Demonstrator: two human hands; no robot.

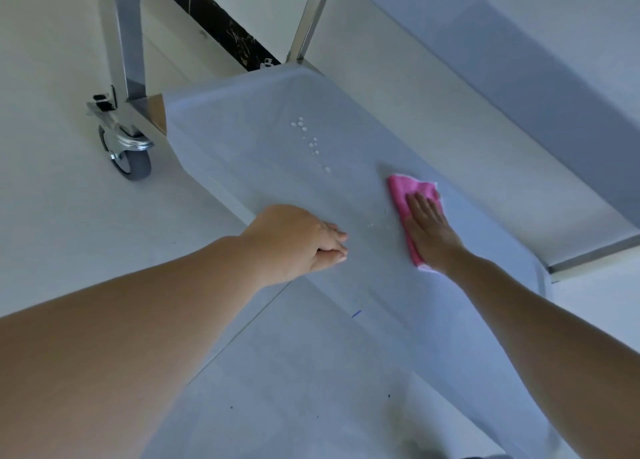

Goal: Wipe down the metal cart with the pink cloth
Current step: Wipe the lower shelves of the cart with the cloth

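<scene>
The right hand [427,230] pressed flat, fingers straight, on the pink cloth [405,199] mid-shelf on the metal cart [242,140], droplets [310,140] at eleven o'clock, while the left hand [301,240], fingers loosely curled, braced the shelf's edge, likely for steadiness.

left hand [304,238] flat, right hand [431,231] flat

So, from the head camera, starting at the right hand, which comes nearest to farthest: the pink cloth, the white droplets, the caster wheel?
1. Pink cloth, under the right hand.
2. White droplets, up-left on the shelf.
3. Caster wheel, far left on the floor.
</scene>
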